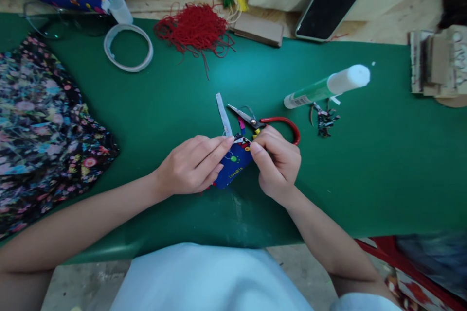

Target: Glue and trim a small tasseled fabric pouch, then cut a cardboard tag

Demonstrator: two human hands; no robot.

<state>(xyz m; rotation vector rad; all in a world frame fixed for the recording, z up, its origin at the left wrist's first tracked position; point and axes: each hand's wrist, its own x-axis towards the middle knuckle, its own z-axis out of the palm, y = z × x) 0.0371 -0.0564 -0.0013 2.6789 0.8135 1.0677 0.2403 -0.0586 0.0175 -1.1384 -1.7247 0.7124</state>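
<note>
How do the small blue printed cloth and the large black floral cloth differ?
The blue printed cloth is much smaller than the black floral cloth. The blue cloth shows lettering; the floral cloth, flowers. The blue cloth sits between the left hand and right hand; the floral cloth lies apart from both. Both are patterned.

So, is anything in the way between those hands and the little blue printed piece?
Nothing visible: the left hand covers part of the blue printed piece, and the right hand is at its upper edge. The red-handled scissors lie just beyond it, not between.
</note>
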